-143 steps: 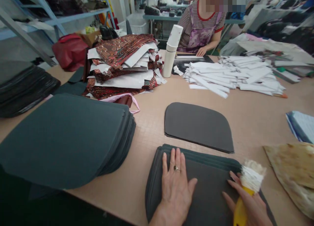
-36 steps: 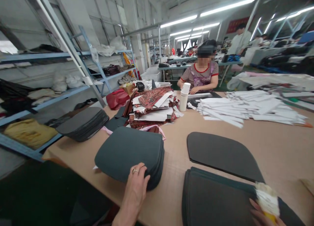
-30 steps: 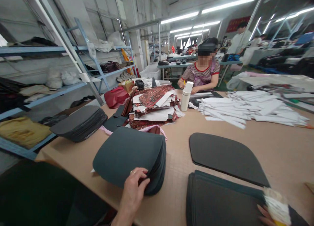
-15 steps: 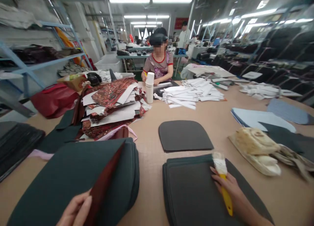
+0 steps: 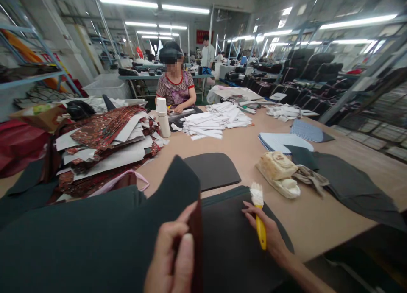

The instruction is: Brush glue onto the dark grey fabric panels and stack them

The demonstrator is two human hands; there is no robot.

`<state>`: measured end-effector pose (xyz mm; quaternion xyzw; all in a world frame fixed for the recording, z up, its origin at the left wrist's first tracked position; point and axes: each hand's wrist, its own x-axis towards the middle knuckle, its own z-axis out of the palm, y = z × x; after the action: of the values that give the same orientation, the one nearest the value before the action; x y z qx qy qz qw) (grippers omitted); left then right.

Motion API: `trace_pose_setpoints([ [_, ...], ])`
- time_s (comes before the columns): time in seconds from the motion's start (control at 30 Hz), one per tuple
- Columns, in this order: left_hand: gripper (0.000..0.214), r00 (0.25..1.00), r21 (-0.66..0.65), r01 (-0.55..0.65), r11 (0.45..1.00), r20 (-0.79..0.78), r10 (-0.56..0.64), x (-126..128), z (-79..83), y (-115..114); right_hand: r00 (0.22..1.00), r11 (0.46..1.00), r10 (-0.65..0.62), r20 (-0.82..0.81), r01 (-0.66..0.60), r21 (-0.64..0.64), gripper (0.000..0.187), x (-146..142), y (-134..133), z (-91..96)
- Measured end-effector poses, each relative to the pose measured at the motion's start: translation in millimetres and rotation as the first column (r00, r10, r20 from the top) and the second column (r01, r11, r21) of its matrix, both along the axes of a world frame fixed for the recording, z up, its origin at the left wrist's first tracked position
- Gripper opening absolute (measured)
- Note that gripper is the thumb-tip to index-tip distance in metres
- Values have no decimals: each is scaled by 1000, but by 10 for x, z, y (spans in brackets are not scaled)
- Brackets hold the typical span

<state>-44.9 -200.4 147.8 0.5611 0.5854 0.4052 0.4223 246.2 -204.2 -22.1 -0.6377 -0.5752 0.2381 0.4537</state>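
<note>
My left hand (image 5: pixel 171 259) is closed on the edge of a dark grey panel (image 5: pixel 178 187) with a reddish-brown underside, lifted off the stack of dark panels (image 5: pixel 79 242) at the lower left. My right hand (image 5: pixel 270 233) is closed on a yellow-handled brush (image 5: pixel 259 219) with white bristles. It rests on a second stack of dark panels (image 5: pixel 229 242) in front of me. Just beyond lies a single dark panel (image 5: pixel 213 170) flat on the table.
A heap of red patterned and white cut pieces (image 5: pixel 104 144) sits at the left. A white bottle (image 5: pixel 163 119) and white strips (image 5: pixel 216 119) lie further back, where another person (image 5: pixel 174 89) works. A stained rag (image 5: pixel 280 174) and dark sheets (image 5: pixel 349 187) lie at the right.
My left hand has raised the top panel higher off the left stack and swung it toward the middle. The view has turned right. My right hand still holds the brush on the near stack.
</note>
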Motion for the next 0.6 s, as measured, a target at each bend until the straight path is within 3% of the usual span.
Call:
trace_pose_setpoints([
  [0.07,35,976,-8,198,980,97,-197,634,-159,-36,952,990,-98,-289,65,-125,27,2,-85,179],
  [0.13,33,953,-23,283,959,121,-279,1177,-398,-89,894,979,-126,-430,43,-198,34,64,-177,320],
  [0.23,42,912,-123,409,904,91,-400,1596,-767,-201,946,976,-107,-305,41,-215,38,226,-269,356],
  [0.27,48,906,-134,422,896,76,-416,1600,-863,-242,969,975,-103,-226,53,-216,40,279,-283,321],
  [0.33,51,944,-106,328,939,-4,-330,1414,-1008,-313,993,973,-94,-77,75,-218,42,360,-290,218],
  [0.4,48,990,-36,45,998,-132,-50,1041,-1117,-364,996,981,-62,57,72,-183,44,405,-284,119],
  [0.43,50,975,-1,-117,993,-190,115,825,-1170,-384,991,987,-46,127,65,-146,44,420,-279,83],
  [0.5,63,902,-23,-373,928,-242,356,421,-1289,-426,969,996,-25,244,44,-74,43,447,-261,41],
  [0.53,72,877,-124,-451,884,-246,413,263,-1353,-455,960,998,-10,279,28,-61,42,465,-245,30],
  [0.6,81,868,-312,-497,810,-164,469,75,-1476,-535,954,998,17,299,3,-65,39,516,-196,11],
])
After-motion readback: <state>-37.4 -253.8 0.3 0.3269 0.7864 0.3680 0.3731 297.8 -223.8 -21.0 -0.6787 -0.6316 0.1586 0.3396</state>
